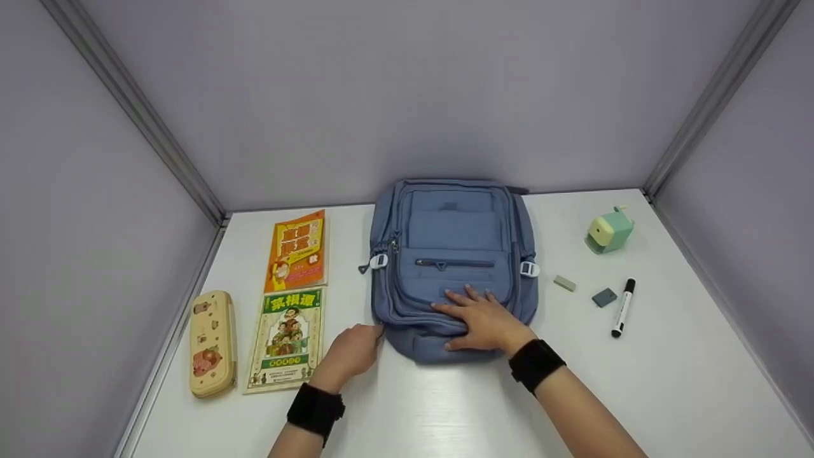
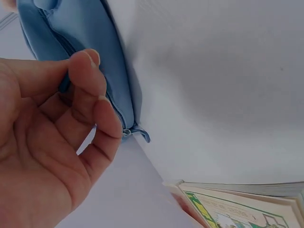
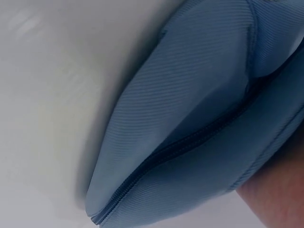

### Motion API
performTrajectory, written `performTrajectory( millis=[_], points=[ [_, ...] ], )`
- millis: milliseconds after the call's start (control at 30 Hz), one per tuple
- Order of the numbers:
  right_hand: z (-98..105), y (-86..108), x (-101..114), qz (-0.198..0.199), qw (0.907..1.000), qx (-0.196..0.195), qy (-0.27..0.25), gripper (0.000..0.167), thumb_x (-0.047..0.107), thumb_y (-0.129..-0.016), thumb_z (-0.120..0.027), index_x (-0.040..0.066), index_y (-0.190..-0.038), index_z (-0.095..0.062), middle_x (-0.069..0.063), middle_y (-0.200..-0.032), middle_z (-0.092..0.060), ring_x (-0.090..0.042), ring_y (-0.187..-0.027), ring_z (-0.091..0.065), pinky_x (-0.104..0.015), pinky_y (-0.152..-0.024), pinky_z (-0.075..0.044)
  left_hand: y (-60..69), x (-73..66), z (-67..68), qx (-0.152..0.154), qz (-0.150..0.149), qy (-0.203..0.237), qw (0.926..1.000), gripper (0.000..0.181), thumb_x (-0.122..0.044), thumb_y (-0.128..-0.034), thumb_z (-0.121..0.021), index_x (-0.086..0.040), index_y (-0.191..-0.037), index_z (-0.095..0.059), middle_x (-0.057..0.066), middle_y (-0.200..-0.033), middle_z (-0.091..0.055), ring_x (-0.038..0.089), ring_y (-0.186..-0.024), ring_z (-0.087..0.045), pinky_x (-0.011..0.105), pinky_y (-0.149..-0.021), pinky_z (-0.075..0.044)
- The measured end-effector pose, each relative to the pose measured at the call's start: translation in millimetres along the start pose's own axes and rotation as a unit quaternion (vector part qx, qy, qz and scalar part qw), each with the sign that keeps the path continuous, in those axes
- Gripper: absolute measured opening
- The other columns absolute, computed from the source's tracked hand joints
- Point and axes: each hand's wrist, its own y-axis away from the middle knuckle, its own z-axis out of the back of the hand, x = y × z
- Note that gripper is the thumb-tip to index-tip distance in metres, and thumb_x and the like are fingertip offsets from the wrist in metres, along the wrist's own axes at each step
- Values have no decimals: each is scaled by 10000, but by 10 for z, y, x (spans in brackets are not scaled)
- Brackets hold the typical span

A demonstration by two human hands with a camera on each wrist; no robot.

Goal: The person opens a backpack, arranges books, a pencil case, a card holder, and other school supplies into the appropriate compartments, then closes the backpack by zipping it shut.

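A blue backpack lies on the white table with its front pocket facing up. At its lower left edge, my left hand pinches a blue zipper pull between thumb and curled fingers, which partly hide it. Another zipper pull hangs further along the bag's side in the left wrist view. My right hand rests on the lower front of the backpack with its fingers spread. The right wrist view shows a zipper along the bag's edge, with the fabric gaping beside it.
On the left are an orange book, a green-and-cream book and a yellow pencil case. To the right stand a green pencil sharpener, a small grey-green block, a dark grey block and a marker.
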Motion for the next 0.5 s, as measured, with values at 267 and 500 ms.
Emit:
performTrajectory(
  millis=[267,500],
  points=[
    [-27,-8,20,-89,9999,-53,136,822,663,-798,-669,395,-1511,-360,-24,-1590,-278,-422,-1449,-151,-669,-1091,-140,5,-162,63,395,-721,1001,9916,121,27,-928,-560,-32,-851,-633,50,-741,-608,167,-664,-574,339,-593,-461],
    [-64,5,26,-68,9996,-239,139,845,681,-779,-675,374,-1509,-378,-44,-1584,-291,-425,-1445,-165,-676,-1084,-150,-36,-391,-15,694,-985,1535,9808,109,-20,-962,-570,-35,-917,-668,-53,-685,-550,67,-620,-505,270,-581,-441]
  ],
)
